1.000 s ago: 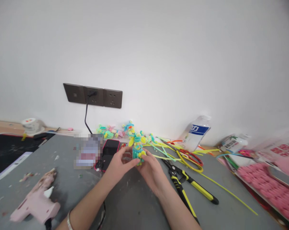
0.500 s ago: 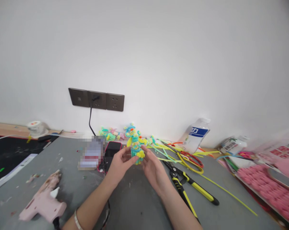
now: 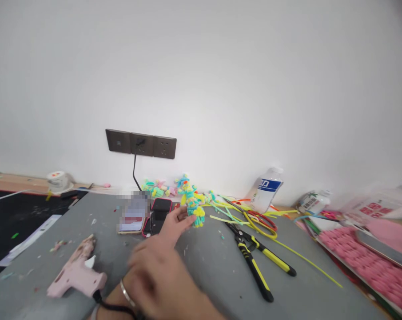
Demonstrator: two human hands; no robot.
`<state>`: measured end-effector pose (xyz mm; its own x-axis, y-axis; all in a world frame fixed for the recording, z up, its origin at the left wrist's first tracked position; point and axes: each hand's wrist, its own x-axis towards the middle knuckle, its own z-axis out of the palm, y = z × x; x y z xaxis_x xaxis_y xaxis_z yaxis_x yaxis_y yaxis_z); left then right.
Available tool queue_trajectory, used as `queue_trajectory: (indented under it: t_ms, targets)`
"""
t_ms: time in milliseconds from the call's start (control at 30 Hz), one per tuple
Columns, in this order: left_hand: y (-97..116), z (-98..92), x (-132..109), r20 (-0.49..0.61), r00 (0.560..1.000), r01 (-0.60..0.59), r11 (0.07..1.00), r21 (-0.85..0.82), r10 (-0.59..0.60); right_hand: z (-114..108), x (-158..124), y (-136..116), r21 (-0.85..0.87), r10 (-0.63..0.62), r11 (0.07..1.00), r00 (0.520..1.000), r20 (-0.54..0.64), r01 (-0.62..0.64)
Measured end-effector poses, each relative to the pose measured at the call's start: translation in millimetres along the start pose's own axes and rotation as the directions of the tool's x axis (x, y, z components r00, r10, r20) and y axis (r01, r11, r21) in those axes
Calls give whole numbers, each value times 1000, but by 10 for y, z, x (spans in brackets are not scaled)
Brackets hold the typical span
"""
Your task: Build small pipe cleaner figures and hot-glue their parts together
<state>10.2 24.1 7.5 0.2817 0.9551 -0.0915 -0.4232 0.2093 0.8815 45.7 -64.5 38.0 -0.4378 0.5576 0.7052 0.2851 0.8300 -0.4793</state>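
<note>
My left hand (image 3: 174, 222) reaches forward over the grey table (image 3: 214, 275) and pinches a small figure of teal and yellow pipe cleaners (image 3: 194, 210), holding it upright just above the tabletop. My right hand (image 3: 157, 275) is a motion-blurred shape low in the view. It crosses over my left forearm near the bracelet (image 3: 125, 293), away from the figure. Its fingers are too smeared to read.
A pink glue gun (image 3: 76, 275) lies at the near left. Yellow-handled pliers (image 3: 254, 262) and loose pipe cleaners (image 3: 247, 213) lie to the right. A phone (image 3: 159, 213) and more small figures (image 3: 157, 187) sit by the wall socket (image 3: 141, 144). A bottle (image 3: 265, 189) and pink tray (image 3: 360, 262) stand right.
My right hand has let go of the figure and swung back and left across my left forearm. My left hand still holds the figure, now slightly farther forward. The view has shifted left.
</note>
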Motion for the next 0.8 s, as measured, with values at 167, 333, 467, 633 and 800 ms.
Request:
queue_trajectory:
  t_ms: [167, 333, 467, 633, 800]
  targets:
    - [24, 38, -55, 48, 998, 40, 999, -12, -39, 691, 303, -346, -345, 340, 913, 875, 345, -219]
    - [43, 57, -58, 44, 997, 60, 997, -49, -58, 907, 540, -409, -398, 497, 862, 680, 539, -314]
    - [46, 63, -54, 47, 998, 44, 997, -62, -42, 1049, 648, -383, -415, 547, 836, 614, 569, -360]
    - [34, 65, -48, 51, 998, 44, 997, -65, -40, 1115, 667, -352, -441, 608, 794, 559, 565, -418]
    - [3, 64, -48, 54, 998, 24, 997, -78, -20, 927, 613, -301, -252, 601, 788, 616, 509, -561]
